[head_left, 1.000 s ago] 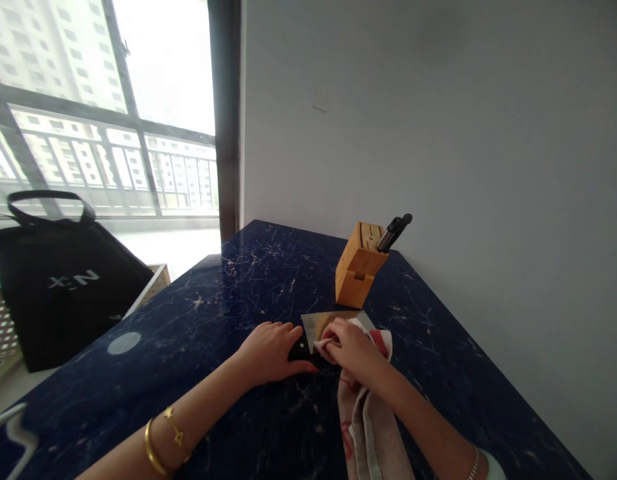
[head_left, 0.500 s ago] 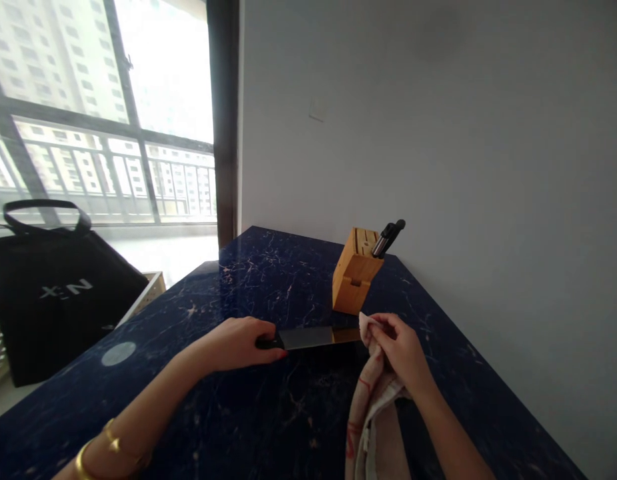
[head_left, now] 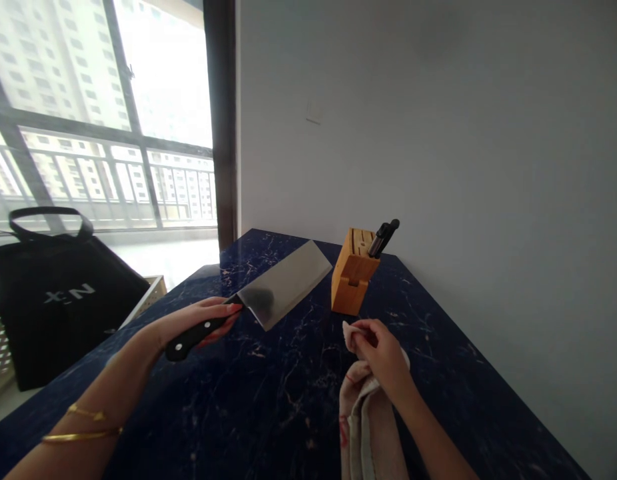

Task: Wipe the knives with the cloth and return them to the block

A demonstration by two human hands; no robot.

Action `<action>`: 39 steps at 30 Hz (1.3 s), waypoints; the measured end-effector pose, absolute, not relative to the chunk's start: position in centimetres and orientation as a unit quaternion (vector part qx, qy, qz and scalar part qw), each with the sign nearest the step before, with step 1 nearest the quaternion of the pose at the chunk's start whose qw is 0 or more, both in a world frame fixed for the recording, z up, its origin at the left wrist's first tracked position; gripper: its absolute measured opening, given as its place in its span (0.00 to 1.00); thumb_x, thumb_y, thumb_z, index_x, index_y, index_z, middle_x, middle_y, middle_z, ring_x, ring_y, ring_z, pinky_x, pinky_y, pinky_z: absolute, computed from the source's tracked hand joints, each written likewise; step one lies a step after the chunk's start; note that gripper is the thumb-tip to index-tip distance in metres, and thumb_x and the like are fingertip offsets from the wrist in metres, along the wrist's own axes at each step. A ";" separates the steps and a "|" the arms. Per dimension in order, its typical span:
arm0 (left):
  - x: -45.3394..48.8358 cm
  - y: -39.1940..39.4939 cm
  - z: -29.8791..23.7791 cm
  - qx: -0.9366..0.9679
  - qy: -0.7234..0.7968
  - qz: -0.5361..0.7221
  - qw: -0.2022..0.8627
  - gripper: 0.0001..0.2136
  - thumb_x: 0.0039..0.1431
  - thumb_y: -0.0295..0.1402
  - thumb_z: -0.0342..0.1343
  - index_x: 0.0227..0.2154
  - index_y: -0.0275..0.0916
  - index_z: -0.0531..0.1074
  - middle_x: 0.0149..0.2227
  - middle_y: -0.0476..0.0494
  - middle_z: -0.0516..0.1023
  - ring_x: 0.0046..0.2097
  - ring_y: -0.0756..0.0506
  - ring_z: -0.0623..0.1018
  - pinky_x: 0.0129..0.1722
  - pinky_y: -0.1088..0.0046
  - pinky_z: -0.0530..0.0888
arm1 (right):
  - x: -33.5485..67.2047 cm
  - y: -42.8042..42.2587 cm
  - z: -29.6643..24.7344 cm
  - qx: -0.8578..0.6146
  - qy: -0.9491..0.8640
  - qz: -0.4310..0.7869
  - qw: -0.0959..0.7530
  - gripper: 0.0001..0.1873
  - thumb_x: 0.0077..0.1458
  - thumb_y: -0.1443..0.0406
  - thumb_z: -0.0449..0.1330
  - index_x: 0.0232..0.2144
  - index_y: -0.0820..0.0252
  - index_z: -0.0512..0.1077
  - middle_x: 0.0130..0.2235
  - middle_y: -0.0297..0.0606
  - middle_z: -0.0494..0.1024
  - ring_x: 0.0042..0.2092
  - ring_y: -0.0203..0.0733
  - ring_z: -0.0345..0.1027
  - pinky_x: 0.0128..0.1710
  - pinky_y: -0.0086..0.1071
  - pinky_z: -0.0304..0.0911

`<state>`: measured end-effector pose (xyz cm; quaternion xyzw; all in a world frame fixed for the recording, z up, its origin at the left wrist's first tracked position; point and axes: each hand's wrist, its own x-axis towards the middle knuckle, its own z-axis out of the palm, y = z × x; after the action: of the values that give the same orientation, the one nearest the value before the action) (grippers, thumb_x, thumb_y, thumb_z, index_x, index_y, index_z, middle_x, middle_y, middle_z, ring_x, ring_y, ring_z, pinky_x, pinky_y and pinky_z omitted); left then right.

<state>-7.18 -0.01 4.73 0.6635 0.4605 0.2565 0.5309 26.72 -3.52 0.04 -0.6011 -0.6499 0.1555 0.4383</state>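
A broad cleaver (head_left: 293, 277) with a black riveted handle is held by my left hand (head_left: 201, 319), fingers closed round the handle near the blade. Its wide face is turned up toward me, and the tip points away to the right, near the knife block. My right hand (head_left: 381, 350) pinches a corner of a light cloth (head_left: 361, 420) with red marks. The cloth hangs down in folds toward the near edge of the view, apart from the blade. Beyond my right hand stands a wooden knife block (head_left: 349, 280).
Black-handled tools (head_left: 384, 237) stick out of the block's slots. The dark blue marbled table (head_left: 268, 413) runs back to a grey wall (head_left: 438, 133). At the left, beside the table, is a black bag (head_left: 63, 300) in front of a window (head_left: 163, 100).
The cleaver has turned from edge-on to showing its wide face, its tip swinging up and away from the cloth. My left hand moved left; my right hand shifted slightly left with the cloth.
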 end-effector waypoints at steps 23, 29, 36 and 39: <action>5.9 -4.1 -0.5 0.572 0.311 0.405 0.642 0.18 0.52 0.44 0.53 0.44 0.43 0.69 0.46 0.46 0.71 0.51 0.42 0.66 0.49 0.70 0.62 | 20.5 -7.4 0.5 -0.496 -0.780 0.174 0.338 0.22 0.50 0.54 0.55 0.47 0.55 0.63 0.47 0.38 0.67 0.51 0.46 0.56 0.51 0.40 0.50; 4.0 -1.7 -0.1 0.549 0.290 0.461 0.634 0.22 0.56 0.50 0.43 0.29 0.36 0.71 0.23 0.49 0.71 0.27 0.51 0.69 0.28 0.77 0.65 | 21.3 -7.1 2.0 -0.472 -0.796 0.240 0.294 0.13 0.50 0.56 0.55 0.36 0.57 0.68 0.40 0.37 0.69 0.48 0.45 0.57 0.50 0.40 0.49; 2.1 -1.1 -0.4 0.506 0.381 0.462 0.621 0.17 0.47 0.47 0.55 0.24 0.35 0.71 0.15 0.51 0.66 0.18 0.52 0.65 0.16 0.79 0.58 | 22.1 -7.1 2.4 -0.427 -0.849 0.244 0.195 0.11 0.46 0.56 0.59 0.27 0.56 0.70 0.36 0.33 0.69 0.46 0.44 0.56 0.51 0.43 0.44; 2.0 -1.5 0.1 0.483 0.400 0.477 0.615 0.16 0.42 0.43 0.60 0.29 0.35 0.73 0.19 0.48 0.71 0.22 0.48 0.71 0.18 0.77 0.63 | 22.4 -6.8 2.5 -0.425 -0.842 0.253 0.214 0.14 0.44 0.53 0.60 0.27 0.56 0.71 0.35 0.33 0.69 0.43 0.43 0.59 0.47 0.39 0.50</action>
<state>1.98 -1.49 0.14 0.4833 0.4004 0.4773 0.6151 22.44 -6.81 2.53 -0.4253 -0.8422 0.2531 0.2139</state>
